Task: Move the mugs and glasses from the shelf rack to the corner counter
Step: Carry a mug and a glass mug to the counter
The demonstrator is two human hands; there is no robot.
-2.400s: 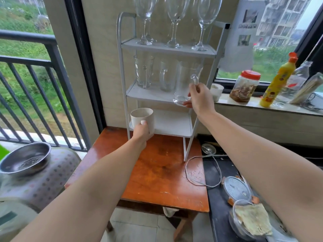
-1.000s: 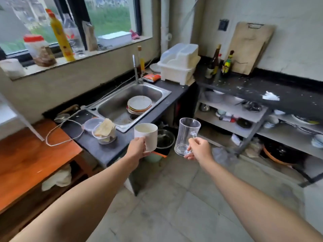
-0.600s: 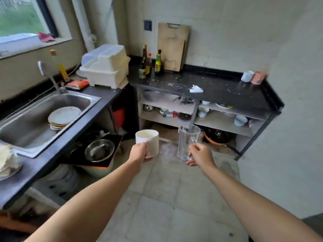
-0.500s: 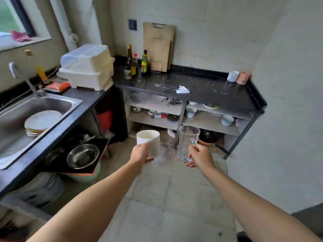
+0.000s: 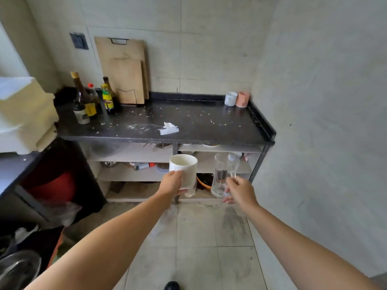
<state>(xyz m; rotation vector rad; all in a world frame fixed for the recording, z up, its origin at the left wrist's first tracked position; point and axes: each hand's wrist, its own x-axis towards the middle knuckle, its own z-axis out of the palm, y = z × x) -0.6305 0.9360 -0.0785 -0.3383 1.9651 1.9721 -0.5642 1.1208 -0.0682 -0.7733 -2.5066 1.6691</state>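
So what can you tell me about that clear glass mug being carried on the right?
The glass mug is tall, clear and looks empty, with straight sides, a thick base and a handle on its right side. It is held roughly upright in the air, in front of the open shelves below the dark counter. The right hand grips it by the handle; nothing else touches it. The white mug in the left hand is beside it, apart.

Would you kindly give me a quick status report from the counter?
Left hand grips white mug; right hand holds glass mug by handle. Both short of corner counter. Crumpled tissue mid-counter; two cups at back corner.
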